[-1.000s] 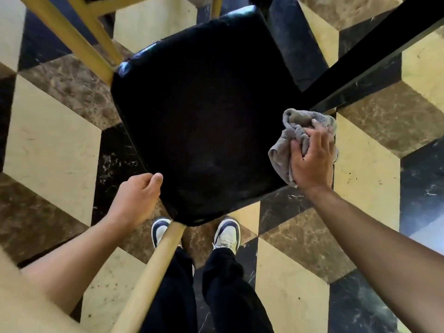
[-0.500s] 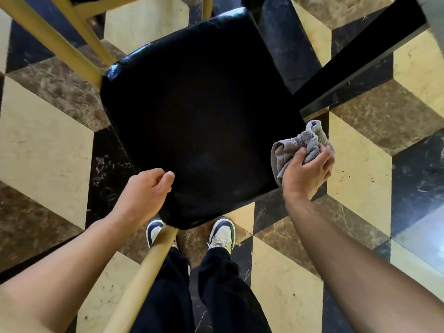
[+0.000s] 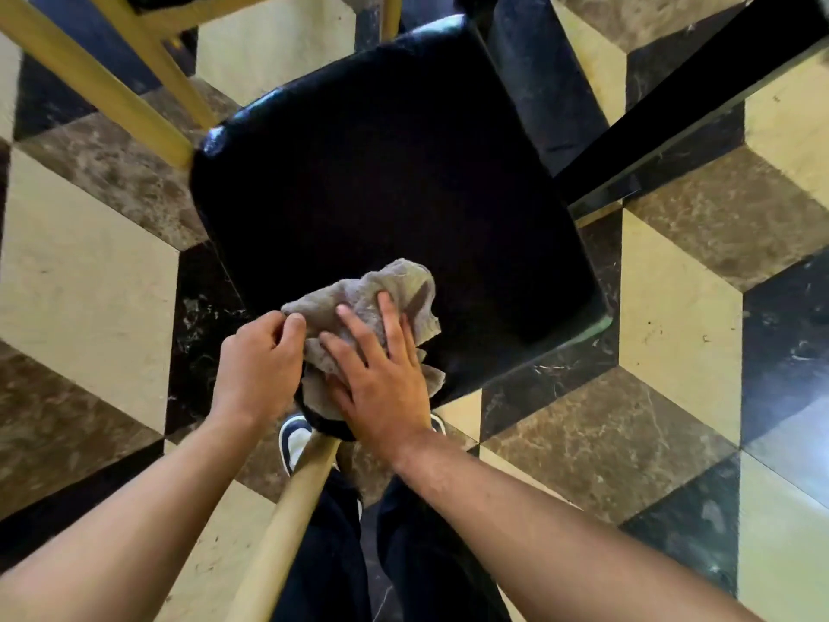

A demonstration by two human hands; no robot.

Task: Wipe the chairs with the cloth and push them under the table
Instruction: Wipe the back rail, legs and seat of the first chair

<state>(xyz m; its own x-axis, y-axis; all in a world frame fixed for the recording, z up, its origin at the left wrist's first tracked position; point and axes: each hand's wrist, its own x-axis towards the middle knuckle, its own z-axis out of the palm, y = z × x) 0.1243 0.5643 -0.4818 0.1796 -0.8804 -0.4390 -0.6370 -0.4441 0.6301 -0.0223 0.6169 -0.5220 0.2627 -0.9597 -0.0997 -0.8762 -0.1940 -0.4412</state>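
The grey cloth (image 3: 381, 316) lies bunched on the near corner of the chair's black seat (image 3: 394, 186), spilling a little over the seat's front edge. The right hand (image 3: 381, 374) is pressed flat on it, fingers spread, so its grip is released rather than closed: a palm-down wiping hold. The left hand (image 3: 258, 361) pinches the cloth's near-left edge between thumb and curled fingers, a light clenched grip on the fabric. The wiping of this seat looks to be in hand, with only the near corner under the cloth and the wide glossy rest of the seat uncovered; whether that part is already clean cannot be told from its dark sheen. The wooden backrest rail (image 3: 287, 531) runs down towards the person's legs, and no cloth touches it. The chair stands out on the patterned marble floor (image 3: 89, 285), beside a black table edge (image 3: 673, 110) at upper right, not yet pushed under it. A second chair's pale wooden frame (image 3: 148, 51) shows at upper left, so more wiping and all the pushing likely remain.
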